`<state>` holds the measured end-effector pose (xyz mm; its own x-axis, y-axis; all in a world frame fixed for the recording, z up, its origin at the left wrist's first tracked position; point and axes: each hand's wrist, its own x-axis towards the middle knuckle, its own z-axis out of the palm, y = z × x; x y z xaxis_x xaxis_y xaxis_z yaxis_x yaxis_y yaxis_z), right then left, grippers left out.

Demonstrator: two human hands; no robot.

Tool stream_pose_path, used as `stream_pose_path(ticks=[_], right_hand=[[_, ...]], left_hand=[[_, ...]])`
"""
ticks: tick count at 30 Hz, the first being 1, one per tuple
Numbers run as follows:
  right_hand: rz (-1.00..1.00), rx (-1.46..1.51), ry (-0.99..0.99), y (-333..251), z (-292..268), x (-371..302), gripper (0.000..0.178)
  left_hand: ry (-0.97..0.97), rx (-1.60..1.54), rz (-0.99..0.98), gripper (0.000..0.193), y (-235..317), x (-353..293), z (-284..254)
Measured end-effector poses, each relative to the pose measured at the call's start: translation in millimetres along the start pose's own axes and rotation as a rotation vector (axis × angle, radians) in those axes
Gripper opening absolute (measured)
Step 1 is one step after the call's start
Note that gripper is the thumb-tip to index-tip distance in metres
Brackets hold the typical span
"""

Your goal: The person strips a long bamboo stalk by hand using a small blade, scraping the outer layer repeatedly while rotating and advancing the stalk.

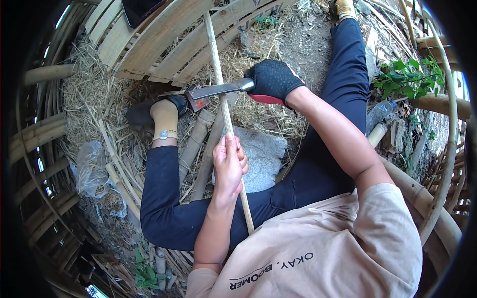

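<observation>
A long, pale bamboo stick [214, 52] runs from a wooden slatted crate at the top down to my lap, its near end against my shirt. My bare left hand [230, 166] is closed around the stick's lower half, with the thumb laid along it. In a black and red glove, my right hand [273, 82] is closed on the handle of a machete [211, 91]. The steel blade lies across the stick above my left hand and appears to touch it. Most of the handle is hidden inside the glove.
The wooden slatted crate [154, 42] carries a dark flat device [139, 10]. Between my legs sits a pale stone block [261, 156] beside cut bamboo pieces [195, 139]. Straw covers the ground. A clear plastic bag [91, 169] lies left; a plastic bottle [381, 110] and bamboo poles [420, 191] are right.
</observation>
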<state>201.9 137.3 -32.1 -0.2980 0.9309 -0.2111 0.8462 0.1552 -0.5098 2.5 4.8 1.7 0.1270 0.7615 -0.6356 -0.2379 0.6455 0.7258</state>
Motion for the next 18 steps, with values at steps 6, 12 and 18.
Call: stream_pose_path(ticks=[6,12,18], right_hand=[[0.088,-0.006,0.045,11,-2,9,0.027],[0.248,0.126,0.034,35,-25,-7,0.041],[0.068,0.103,0.024,4,-18,-29,0.036]], left_hand=[[-0.037,-0.037,-0.007,0.033,4,0,-3],[-0.071,-0.085,-0.025,0.034,2,1,-1],[-0.070,-0.085,-0.043,0.033,-3,4,-3]])
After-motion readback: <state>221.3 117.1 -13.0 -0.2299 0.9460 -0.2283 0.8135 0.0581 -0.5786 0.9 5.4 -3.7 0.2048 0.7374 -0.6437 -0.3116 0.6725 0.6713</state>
